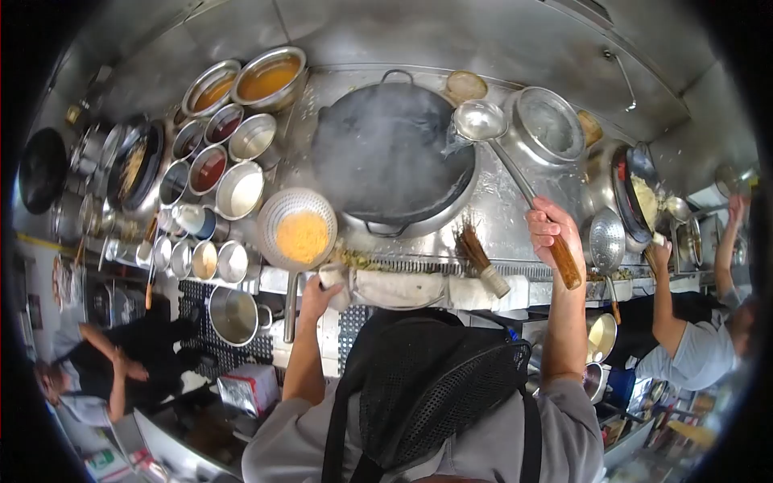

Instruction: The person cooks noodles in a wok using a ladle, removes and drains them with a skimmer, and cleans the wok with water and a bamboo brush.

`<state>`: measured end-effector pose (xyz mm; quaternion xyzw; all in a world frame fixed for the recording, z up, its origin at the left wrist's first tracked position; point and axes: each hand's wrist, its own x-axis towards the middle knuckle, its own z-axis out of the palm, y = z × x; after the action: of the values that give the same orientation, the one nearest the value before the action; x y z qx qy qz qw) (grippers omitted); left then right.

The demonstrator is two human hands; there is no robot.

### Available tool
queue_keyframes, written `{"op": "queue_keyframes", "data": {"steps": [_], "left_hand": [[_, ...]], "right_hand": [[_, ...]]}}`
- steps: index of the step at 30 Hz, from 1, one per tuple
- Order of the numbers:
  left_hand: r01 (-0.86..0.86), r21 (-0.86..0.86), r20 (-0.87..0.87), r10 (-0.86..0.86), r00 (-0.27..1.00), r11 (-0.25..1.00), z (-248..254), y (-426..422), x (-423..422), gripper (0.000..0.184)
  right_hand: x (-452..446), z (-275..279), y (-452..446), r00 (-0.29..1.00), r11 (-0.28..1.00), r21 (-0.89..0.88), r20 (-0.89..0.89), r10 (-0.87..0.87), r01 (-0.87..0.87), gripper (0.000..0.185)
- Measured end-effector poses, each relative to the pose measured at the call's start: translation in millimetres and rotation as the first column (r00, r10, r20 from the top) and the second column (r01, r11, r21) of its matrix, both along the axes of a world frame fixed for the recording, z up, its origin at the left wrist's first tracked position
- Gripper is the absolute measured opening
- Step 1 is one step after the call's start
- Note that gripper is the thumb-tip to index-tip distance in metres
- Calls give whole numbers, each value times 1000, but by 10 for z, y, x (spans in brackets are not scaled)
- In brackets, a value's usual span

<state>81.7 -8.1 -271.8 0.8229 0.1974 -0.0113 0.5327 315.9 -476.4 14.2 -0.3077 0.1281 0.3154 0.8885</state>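
My right hand [555, 232] is wrapped round the wooden handle of a metal ladle [481, 121], whose bowl is over the right rim of a large steaming wok [386, 153]. At the counter's front edge, my left hand [320, 294] is closed on a folded white cloth [332, 282], beside the handle of a perforated strainer [274, 217]. Yellow food [302, 237] lies in the strainer. A bamboo brush [481, 258] lies in front of the wok.
Bowls of sauces and seasonings [208, 169] stand left of the wok. A metal pot [551, 125] and a skimmer [606, 240] are on the right. A co-worker [692, 346] works at another wok on the right; another person [88, 370] stands at the left.
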Motion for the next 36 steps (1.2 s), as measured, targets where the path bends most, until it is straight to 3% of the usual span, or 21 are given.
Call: {"op": "queue_keyframes", "data": {"steps": [3,4,6,8,10,13,16,19,20,21,23,25,26,27,28,29,30,31,32,34,36], "left_hand": [[12,-26,-22,-13,1000,1000,278,-62,78,51],[1,53,34,-2,999,999,251,-48,38,58],[-49,82,85,42,996,995,191,-25,-53,76],[-60,57,84,55,995,997,148,-6,-172,73],[-61,25,86,59,995,998,162,-52,-214,70],[-8,46,55,6,998,999,348,-150,-67,64],[-133,-269,125,171,977,954,236,-209,-8,60],[-115,-112,109,127,986,987,178,-178,8,60],[-120,-25,78,122,989,992,214,-182,-1,60],[-129,-30,46,130,990,991,243,-186,-6,66],[-136,-58,34,139,990,989,249,-191,-40,75],[-183,-112,109,195,975,977,267,-232,-34,79],[-175,-16,87,176,981,984,276,-218,-44,81],[-164,-10,92,164,982,986,280,-214,-23,81],[-191,-56,50,194,980,980,276,-212,-6,80],[-222,-101,6,224,975,970,268,-207,2,80],[-175,-17,-7,175,984,984,237,-182,6,80],[-177,-15,-8,177,984,984,346,-242,24,80],[-180,-78,-76,175,982,981,459,-306,37,81],[-186,-140,-139,167,976,973,492,-325,9,82],[-226,-262,-121,201,972,938,274,-255,-96,85]], "right_hand": [[-193,82,420,994,928,-371,103,20,20,19],[-240,23,497,995,931,-365,93,34,2,19],[-306,-123,604,963,759,-651,208,170,6,30],[-323,-308,557,949,736,-677,245,197,22,43],[-282,-501,424,922,642,-743,359,146,188,58],[-54,-718,98,835,490,-788,515,194,372,58],[279,-736,-244,809,308,-815,557,186,491,57],[749,-871,-696,821,49,-846,528,219,531,57],[924,-968,-846,829,37,-847,526,191,530,58],[1061,-1013,-916,825,40,-843,534,184,537,58],[1284,-1093,-1039,858,-112,-856,484,173,505,57],[1550,-1420,-1220,871,-97,-870,468,148,484,55],[1670,-1568,-1281,879,-86,-878,457,137,470,54],[1728,-1607,-1252,900,208,-880,436,-6,428,37],[1744,-1609,-1289,898,209,-877,439,-16,433,37],[1771,-1611,-1304,913,486,-779,387,-126,397,24],[1781,-1541,-1263,930,718,-598,303,-209,356,16],[1710,-1421,-1166,928,846,-385,209,-309,369,18],[1652,-1394,-1165,928,847,-384,208,-308,367,18],[1510,-1299,-1133,963,964,-45,62,-261,263,26],[1311,-1113,-1077,956,955,-51,60,-288,292,29]]}}
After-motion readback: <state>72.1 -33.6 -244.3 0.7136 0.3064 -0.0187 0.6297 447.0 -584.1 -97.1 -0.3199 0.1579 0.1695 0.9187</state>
